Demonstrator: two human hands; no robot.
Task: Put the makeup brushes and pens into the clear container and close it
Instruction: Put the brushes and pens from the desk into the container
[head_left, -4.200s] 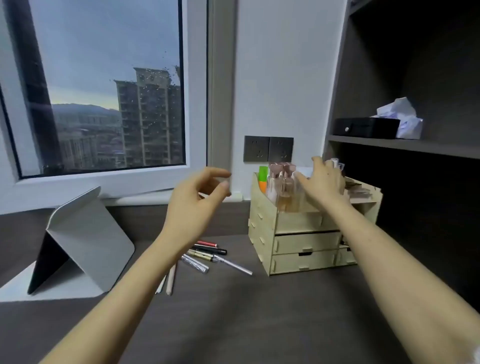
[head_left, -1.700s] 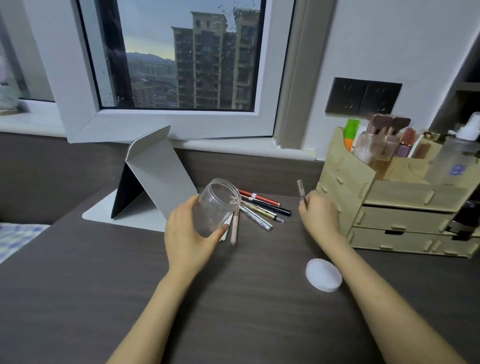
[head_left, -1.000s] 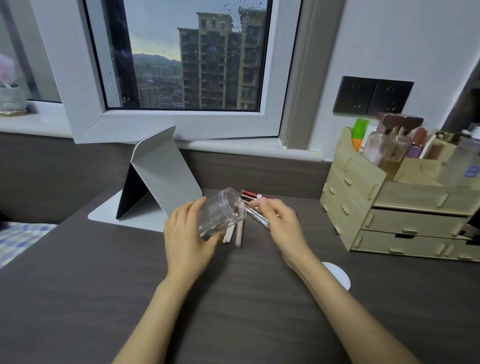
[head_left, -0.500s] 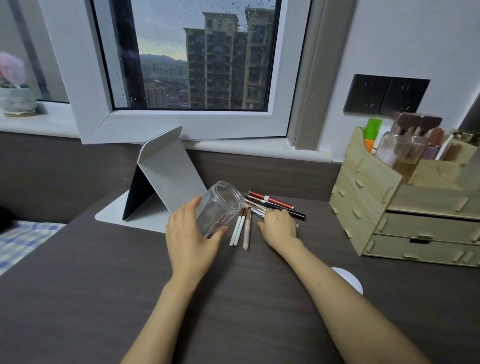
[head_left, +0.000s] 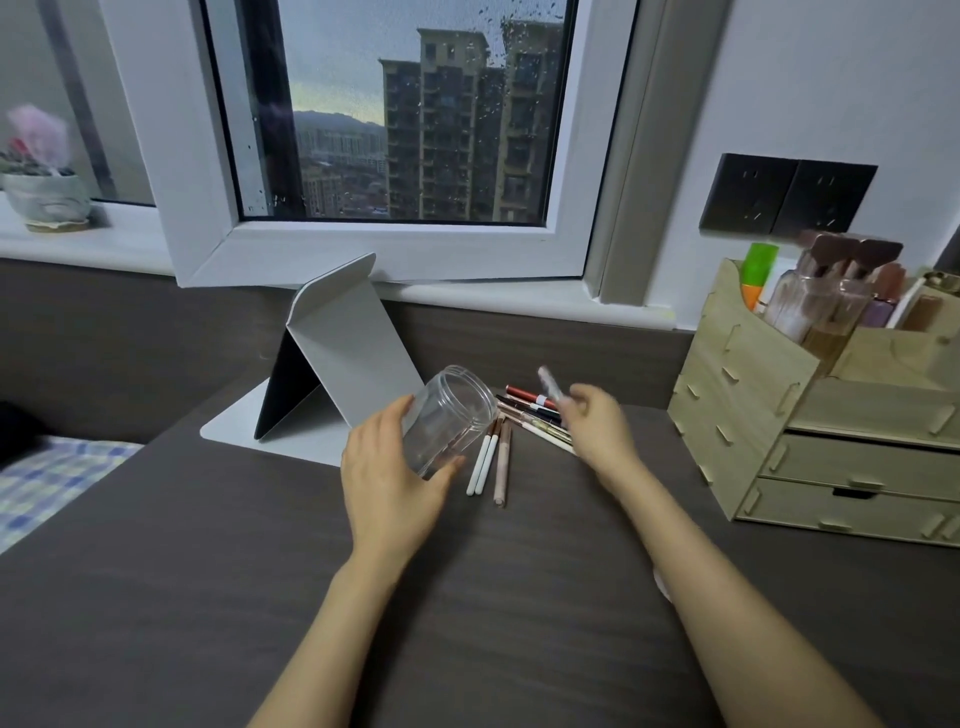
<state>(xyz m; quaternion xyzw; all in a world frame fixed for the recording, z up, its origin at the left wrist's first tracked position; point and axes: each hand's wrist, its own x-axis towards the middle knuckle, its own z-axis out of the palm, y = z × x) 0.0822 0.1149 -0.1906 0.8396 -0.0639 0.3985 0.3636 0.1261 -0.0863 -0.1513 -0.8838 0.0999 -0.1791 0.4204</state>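
Note:
My left hand (head_left: 387, 480) grips the clear jar (head_left: 449, 418), tilted with its open mouth up and to the right; nothing shows inside it. My right hand (head_left: 597, 428) is lifted just right of the jar, pinching a thin silvery pen (head_left: 549, 383) that looks blurred. Several pens and pencils lie in a loose pile (head_left: 530, 415) on the dark desk between the hands, with two white pencils (head_left: 480, 465) and a tan one (head_left: 501, 467) nearest me. The jar's white lid (head_left: 661, 584) peeks out from behind my right forearm.
A folded grey tablet stand (head_left: 343, 358) sits behind the jar. A wooden drawer organiser (head_left: 810, 415) with bottles stands at the right. The window sill and wall run along the back; a bed with checked cloth (head_left: 57, 478) lies left of the desk edge.
My right hand has risen from the pile holding a thin silvery pen. The left hand keeps the jar tilted in much the same place.

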